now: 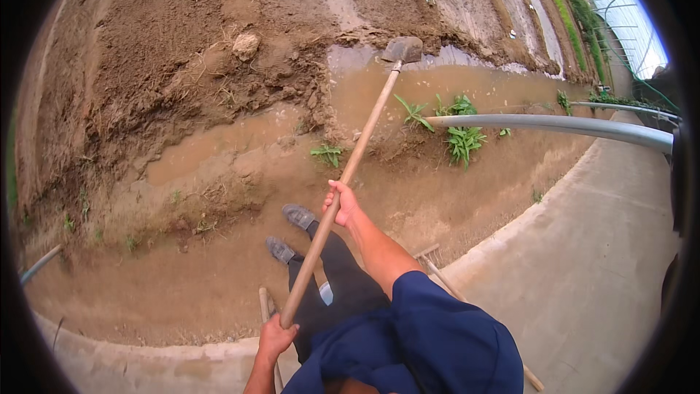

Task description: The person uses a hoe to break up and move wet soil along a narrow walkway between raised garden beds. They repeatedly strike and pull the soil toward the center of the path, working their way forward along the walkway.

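A long-handled shovel reaches away from me over a ditch of muddy water (470, 85). Near the end of its wooden handle (361, 148) is my left hand (277, 335), closed around the shaft. Farther up the same shaft, my right hand (340, 203) grips it with the arm stretched forward. The metal shovel blade (403, 49) is at the far side of the water, against the wet soil bank (377, 35). Whether the blade's edge is sunk in mud I cannot tell.
A grey metal pipe (552, 125) crosses from the right, beside green weeds (465, 142). Other wooden handles lie behind me, one on the right (445, 280) and one on the left (264, 303). Concrete paving (590, 241) borders the dirt. Ridged soil beds (158, 22) extend beyond the ditch.
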Tool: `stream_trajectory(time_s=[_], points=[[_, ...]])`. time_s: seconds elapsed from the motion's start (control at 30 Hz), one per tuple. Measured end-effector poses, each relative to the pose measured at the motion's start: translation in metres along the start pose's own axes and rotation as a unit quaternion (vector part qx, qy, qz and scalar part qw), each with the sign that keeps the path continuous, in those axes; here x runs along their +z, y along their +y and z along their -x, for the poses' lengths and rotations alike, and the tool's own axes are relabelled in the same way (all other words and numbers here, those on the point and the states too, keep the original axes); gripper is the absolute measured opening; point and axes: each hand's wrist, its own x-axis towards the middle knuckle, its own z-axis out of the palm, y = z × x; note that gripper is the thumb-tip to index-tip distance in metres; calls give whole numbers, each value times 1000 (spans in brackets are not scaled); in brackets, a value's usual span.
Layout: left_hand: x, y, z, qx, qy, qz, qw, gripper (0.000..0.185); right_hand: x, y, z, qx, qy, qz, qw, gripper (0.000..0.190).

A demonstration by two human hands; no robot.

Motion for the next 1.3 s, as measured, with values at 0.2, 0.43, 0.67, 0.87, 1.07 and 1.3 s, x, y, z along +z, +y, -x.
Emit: stream_trajectory(time_s=[0.2,0.43,0.67,0.87,1.07,1.3], points=[[0,39,-25,69,247,-186,948,19,42,6,-5,-106,71,117,985,21],[-60,11,-22,92,348,-261,896,26,102,52,-30,-57,44,93,993,14],[-92,-26,-14,49,341,-280,896,23,135,102,-47,-38,52,97,993,11],[-66,-67,9,-7,325,-240,915,26,121,128,-20,-24,48,117,992,12],[-34,-52,37,-121,136,-187,965,27,96,127,13,-50,74,199,976,14],[-30,86,-13,65,186,-77,977,35,107,6,-4,-173,101,257,945,17]])
